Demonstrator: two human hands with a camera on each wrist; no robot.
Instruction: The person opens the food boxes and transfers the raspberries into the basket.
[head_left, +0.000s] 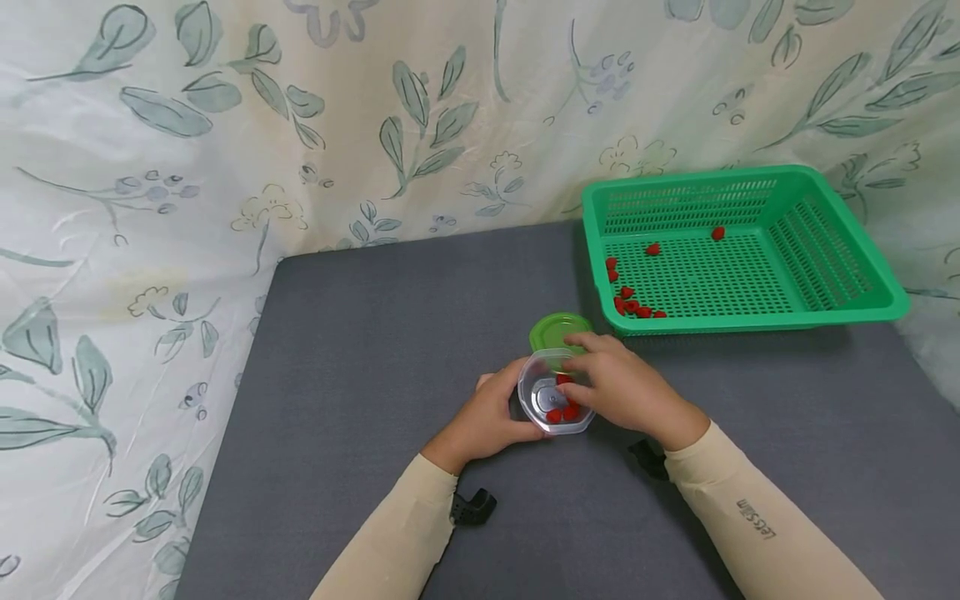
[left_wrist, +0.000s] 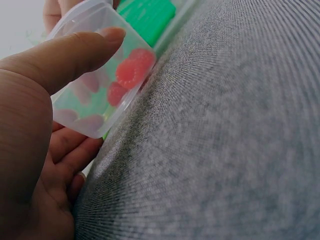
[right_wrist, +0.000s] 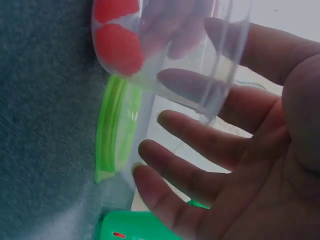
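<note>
A clear plastic container (head_left: 534,400) with several raspberries (head_left: 571,412) inside stands on the dark grey table. My left hand (head_left: 495,417) grips it from the left, thumb along the near wall and fingers round the far side, as the left wrist view shows. My right hand (head_left: 626,383) is over the container's rim, with thumb and index finger reaching inside and the other fingers spread outside. No raspberry shows between the right fingertips in the right wrist view. A green lid (head_left: 555,328) lies on the table just behind the container.
A green perforated basket (head_left: 750,319) stands at the back right, with several raspberries (head_left: 632,306) mostly in its near left corner. Behind the table hangs a leaf-patterned curtain (head_left: 450,125). The table's dark cloth (head_left: 360,375) extends to the left of the hands.
</note>
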